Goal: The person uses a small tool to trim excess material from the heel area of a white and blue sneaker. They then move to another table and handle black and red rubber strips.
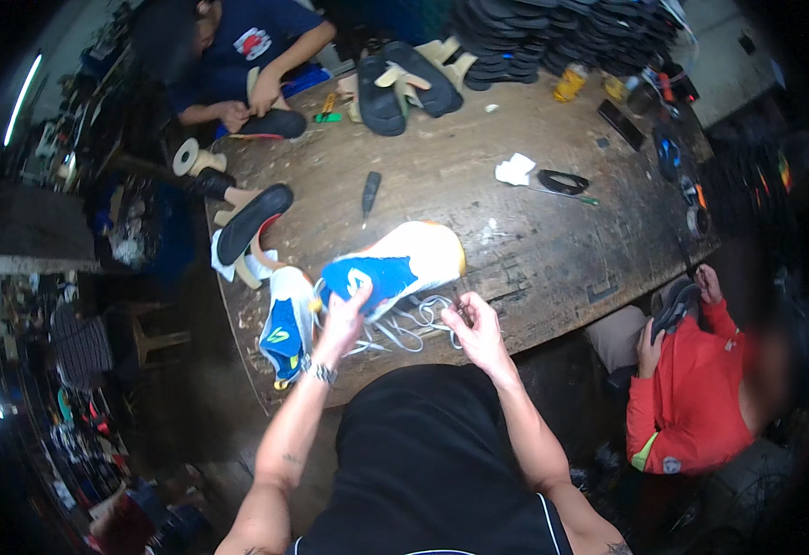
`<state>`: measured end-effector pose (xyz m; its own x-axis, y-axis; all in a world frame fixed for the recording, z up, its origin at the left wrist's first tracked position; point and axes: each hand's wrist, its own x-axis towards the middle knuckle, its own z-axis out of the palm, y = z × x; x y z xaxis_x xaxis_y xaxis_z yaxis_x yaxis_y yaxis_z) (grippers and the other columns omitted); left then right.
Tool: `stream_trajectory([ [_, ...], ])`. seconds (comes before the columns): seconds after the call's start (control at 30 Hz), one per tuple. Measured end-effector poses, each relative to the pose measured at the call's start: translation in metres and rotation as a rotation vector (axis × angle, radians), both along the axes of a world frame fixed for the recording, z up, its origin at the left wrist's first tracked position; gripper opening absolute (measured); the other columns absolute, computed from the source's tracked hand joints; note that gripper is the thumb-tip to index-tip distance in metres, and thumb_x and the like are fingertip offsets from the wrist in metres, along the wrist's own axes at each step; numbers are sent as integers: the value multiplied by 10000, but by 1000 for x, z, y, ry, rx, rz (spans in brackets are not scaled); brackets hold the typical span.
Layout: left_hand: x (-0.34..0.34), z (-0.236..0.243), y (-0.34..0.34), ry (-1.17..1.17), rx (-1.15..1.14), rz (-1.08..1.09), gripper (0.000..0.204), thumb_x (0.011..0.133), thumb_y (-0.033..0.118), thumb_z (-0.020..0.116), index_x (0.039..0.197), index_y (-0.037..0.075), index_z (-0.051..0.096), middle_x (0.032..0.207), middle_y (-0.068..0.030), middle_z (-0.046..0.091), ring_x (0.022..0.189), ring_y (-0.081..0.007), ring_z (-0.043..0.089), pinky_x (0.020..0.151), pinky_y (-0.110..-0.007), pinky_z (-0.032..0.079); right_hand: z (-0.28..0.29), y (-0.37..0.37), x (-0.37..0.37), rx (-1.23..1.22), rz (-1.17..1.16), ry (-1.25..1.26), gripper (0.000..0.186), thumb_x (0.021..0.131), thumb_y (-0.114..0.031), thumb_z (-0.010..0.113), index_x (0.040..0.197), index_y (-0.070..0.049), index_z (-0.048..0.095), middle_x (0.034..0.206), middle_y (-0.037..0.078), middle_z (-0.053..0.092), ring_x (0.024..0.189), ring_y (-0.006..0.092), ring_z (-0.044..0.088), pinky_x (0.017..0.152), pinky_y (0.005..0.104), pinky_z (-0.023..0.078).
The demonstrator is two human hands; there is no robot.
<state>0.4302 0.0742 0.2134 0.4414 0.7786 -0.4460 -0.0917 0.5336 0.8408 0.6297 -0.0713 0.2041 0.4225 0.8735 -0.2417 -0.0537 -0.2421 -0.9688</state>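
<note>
A blue and white sneaker (404,259) lies on its side near the front edge of the wooden table, its white end toward the right. My left hand (342,322) grips the blue part of this shoe, thumb on top. Loose white shoelace (411,326) loops across the wood between my hands. My right hand (476,331) is closed in a pinch at the right end of these loops, on the shoelace. A second blue and white sneaker (286,324) lies left of my left wrist. Beyond the shoes is a black-handled tool (370,194).
Black sandals (252,222) lie at the table's left edge, with more sandals (404,88) at the back. Stacked black soles (552,42) rise behind. A person (247,55) works on a sole across the table; another in red (686,398) sits at right. A thread spool (191,157) stands far left.
</note>
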Motion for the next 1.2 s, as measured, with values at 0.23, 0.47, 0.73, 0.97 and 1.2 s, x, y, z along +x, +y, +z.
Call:
stream_trajectory([
  [0.23, -24, 39, -101, -206, 210, 430, 419, 1045, 109, 524, 1429, -17, 417, 1390, -124, 525, 1246, -228, 544, 1069, -409, 462, 45, 56, -69, -2, 198, -274, 414, 738, -242, 870, 807, -18, 529, 697, 92, 635, 624, 133, 589, 572, 318, 480],
  [0.47, -35, 58, -126, 210, 437, 197, 415, 1050, 210, 520, 1383, -36, 488, 1383, -149, 541, 1296, -257, 481, 1103, -388, 350, 55, 63, -99, 268, 103, -510, 137, 843, -68, 754, 902, 9, 657, 767, 139, 685, 643, 238, 665, 601, 341, 520],
  [0.73, -105, 127, -107, 309, 787, -689, 658, 1007, 374, 586, 1456, -64, 386, 1343, -285, 560, 1241, -413, 549, 1089, -394, 414, 65, 74, -80, 485, 99, -440, 55, 897, -6, 700, 921, 37, 677, 798, 98, 694, 699, 142, 654, 639, 255, 514],
  [0.97, -151, 79, -31, -245, 234, 32, 1065, 783, 544, 792, 1548, 14, 276, 1489, -184, 461, 1376, -261, 447, 1170, -430, 314, 118, 67, -62, 398, 195, 156, 99, 950, -70, 686, 944, 24, 654, 839, 46, 700, 740, 85, 638, 687, 237, 528],
  [1.2, -83, 57, -56, -861, -87, 194, 1009, 720, 477, 843, 1478, 4, 376, 1379, -185, 569, 1226, -313, 599, 1034, -471, 525, 135, 64, -73, 331, 263, -20, 130, 934, -105, 708, 934, 2, 634, 819, 55, 685, 724, 87, 612, 649, 260, 499],
])
